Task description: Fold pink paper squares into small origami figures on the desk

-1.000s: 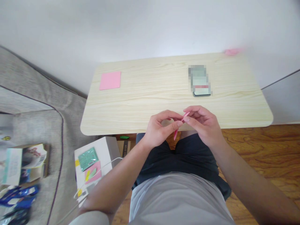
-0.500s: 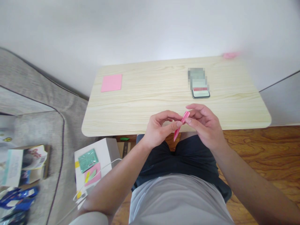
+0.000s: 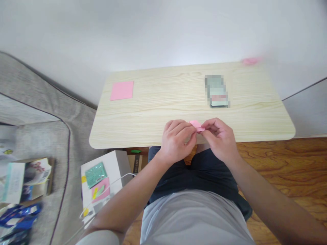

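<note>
A small folded pink paper (image 3: 196,125) sits at the near edge of the light wooden table (image 3: 158,112), pinched from both sides. My left hand (image 3: 177,139) curls its fingers onto the paper's left part. My right hand (image 3: 217,137) grips its right end with thumb and fingertips. Most of the paper is hidden under my fingers. A flat pink paper square (image 3: 122,90) lies at the table's far left corner. Another pink folded piece (image 3: 249,61), blurred, rests at the far right corner.
A phone (image 3: 217,92) lies on the table beyond my right hand. Left of my knees stands a white box (image 3: 107,177) with green and pink papers and a white cable. A grey couch (image 3: 33,112) with books and bags fills the left side.
The pink paper, held up on edge between my fingers before, has been turned down flat onto the table's near edge. Both hands have closed in over it.
</note>
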The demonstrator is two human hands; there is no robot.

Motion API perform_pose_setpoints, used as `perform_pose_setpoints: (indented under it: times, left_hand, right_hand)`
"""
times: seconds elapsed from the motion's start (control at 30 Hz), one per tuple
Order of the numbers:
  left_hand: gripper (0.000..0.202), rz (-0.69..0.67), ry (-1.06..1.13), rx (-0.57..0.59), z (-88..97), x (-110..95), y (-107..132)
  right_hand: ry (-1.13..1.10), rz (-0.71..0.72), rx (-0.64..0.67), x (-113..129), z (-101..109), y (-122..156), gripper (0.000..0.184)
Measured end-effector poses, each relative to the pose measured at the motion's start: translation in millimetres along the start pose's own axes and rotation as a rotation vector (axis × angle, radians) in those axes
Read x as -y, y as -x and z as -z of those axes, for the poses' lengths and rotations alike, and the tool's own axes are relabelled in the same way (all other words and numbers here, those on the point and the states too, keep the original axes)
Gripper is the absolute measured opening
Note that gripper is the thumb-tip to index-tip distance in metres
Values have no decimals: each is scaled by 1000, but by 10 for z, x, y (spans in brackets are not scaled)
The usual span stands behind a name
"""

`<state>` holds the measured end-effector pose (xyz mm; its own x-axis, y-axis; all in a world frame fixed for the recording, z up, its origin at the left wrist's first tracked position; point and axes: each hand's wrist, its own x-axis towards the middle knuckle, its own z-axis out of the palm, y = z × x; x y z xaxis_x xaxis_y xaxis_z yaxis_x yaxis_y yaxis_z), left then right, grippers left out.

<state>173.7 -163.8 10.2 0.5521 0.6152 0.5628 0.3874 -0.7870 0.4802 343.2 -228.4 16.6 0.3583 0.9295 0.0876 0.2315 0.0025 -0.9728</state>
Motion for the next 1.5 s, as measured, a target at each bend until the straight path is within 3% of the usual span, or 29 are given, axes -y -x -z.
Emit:
perform_pose_setpoints:
  times: [0.4, 0.53, 1.13, 1.5]
  left_hand:
    - [15, 97, -91, 164, -72, 70, 10]
    - [15, 97, -73, 212, -68, 82, 0]
    - [16, 5, -110, 278, -11, 105, -89]
    - [16, 33, -85, 295, 0, 92, -112]
  right_hand:
    - [525, 296, 140, -145, 173, 84, 12]
    - [643, 327, 126, -190, 213, 95, 8]
    - [718, 313, 135, -210, 225, 67, 12]
    - [690, 312, 186, -201, 292, 29, 11]
